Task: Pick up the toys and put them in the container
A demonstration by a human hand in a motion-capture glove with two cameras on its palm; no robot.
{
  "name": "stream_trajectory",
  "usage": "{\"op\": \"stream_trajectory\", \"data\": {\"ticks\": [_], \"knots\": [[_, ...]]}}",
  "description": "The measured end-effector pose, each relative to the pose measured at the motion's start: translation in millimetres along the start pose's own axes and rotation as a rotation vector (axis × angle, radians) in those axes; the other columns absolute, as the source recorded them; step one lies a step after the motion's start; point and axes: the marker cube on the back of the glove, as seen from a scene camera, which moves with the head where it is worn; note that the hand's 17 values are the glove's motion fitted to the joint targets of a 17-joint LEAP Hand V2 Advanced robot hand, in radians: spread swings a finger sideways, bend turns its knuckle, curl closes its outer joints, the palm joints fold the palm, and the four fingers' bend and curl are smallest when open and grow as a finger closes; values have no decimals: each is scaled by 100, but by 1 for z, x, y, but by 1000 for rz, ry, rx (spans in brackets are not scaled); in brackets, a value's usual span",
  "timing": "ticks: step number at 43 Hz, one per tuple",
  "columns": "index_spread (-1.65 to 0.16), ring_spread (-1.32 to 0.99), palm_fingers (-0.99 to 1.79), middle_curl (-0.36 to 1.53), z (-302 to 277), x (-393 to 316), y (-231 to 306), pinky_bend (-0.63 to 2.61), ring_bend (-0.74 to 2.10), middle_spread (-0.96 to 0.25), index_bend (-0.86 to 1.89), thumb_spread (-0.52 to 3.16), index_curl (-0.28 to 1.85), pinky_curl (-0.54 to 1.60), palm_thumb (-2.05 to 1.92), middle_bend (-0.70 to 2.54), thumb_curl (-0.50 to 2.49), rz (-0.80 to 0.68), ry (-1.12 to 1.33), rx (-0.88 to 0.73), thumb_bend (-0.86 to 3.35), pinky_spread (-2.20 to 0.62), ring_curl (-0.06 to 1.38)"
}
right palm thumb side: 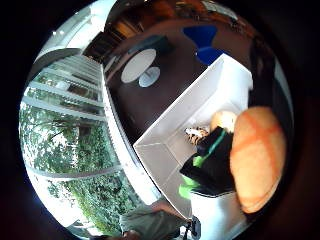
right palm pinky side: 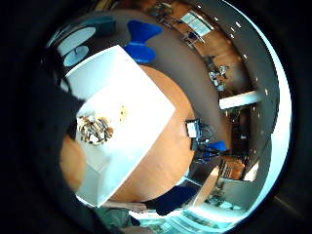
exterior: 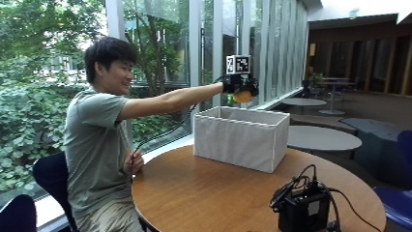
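Holding an orange toy point(exterior: 242, 97), the gloved right hand point(exterior: 237, 85) hangs in the air above the white container point(exterior: 241, 137), arm stretched out level from the seated person. Fingers curl around the toy; it shows just under the glove in the outside view and fills one side of the thumb-side palm view, orange with lighter stripes point(right palm thumb side: 257, 157). The container stands on the round wooden table point(exterior: 212, 198), near its far edge by the window. Inside the container, toys point(right palm pinky side: 94, 130) already lie on its floor: a small striped brown-and-white cluster and a pale one beside it. A black device point(exterior: 302, 209) with cables sits on the table's near side, well apart from the container.
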Motion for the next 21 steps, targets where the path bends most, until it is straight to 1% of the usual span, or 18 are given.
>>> {"op": "stream_trajectory", "data": {"ticks": [1, 2, 3, 4, 5, 6, 7, 10, 13, 15, 21], "knots": [[-27, -35, 83, 95, 2, -1, 4, 111, 127, -24, 71, 69, 106, 58, 53, 91, 108, -98, -3, -30, -1, -37, 67], [-27, -34, 68, 93, 4, -3, 8, 113, 124, -25, 64, 72, 104, 57, 52, 85, 108, -178, -7, -59, -1, -36, 66], [-27, -34, 54, 92, 6, -4, 10, 112, 125, -25, 57, 76, 104, 57, 52, 81, 106, -225, -12, -85, -1, -35, 67], [-27, -33, 12, 89, 7, -6, 12, 107, 115, -24, 47, 87, 101, 57, 40, 73, 102, -246, -17, -104, -6, -32, 65], [-26, -31, 2, 87, 8, -8, 14, 110, 113, -24, 49, 92, 103, 62, 36, 68, 99, -253, -22, -115, -6, -29, 68], [-26, -26, -37, 82, 7, -9, 16, 114, 100, -22, 39, 96, 98, 63, 29, 53, 95, -255, -27, -118, -9, -24, 65], [-26, -22, -53, 78, 7, -9, 18, 115, 87, -20, 31, 99, 93, 61, 22, 44, 91, -256, -31, -114, -11, -20, 61], [-27, -17, -45, 71, 3, -8, 23, 110, 66, -17, 15, 107, 81, 53, 12, 34, 83, -245, -44, -87, -8, -14, 51], [-27, -13, -36, 65, 0, -7, 26, 106, 53, -15, 9, 114, 71, 49, 7, 24, 76, -219, -45, -61, -5, -9, 43], [-27, -12, -34, 61, -1, 3, 30, 103, 50, -14, 9, 117, 67, 47, 5, 15, 73, -230, -40, -44, -4, -7, 41], [-26, -7, -26, 53, 2, 21, 37, 95, 43, -11, 11, 125, 59, 43, 2, 10, 64, -267, -30, -24, -2, -2, 37]]}}
